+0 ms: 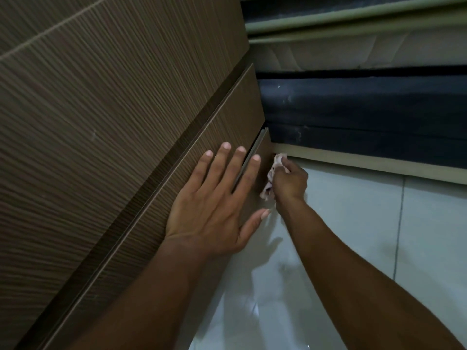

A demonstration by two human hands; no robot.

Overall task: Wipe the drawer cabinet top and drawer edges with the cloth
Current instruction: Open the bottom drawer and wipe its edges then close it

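Step in hand: by my judgement, wiping the end edge of a lower drawer.
Left hand [214, 205]: wide, fingers spread flat on the brown ribbed wood-grain drawer front [202, 137], bracing it.
Right hand [290, 183]: curled round the crumpled pale pink cloth [267, 190].
Cloth: at 3 o'clock of the left hand, at the drawer's end, low by the pale tiled floor [353, 223].
Method: brace firmly so the drawer cannot slide. Draw the cloth along the edge one way, then work a clean fold into the dark gap between fronts.
Hidden: fingers cover most of the cloth, so its contact with the edge is unconfirmed. Which brown face is the cabinet top cannot be told, and dust is unreadable in the dim light.
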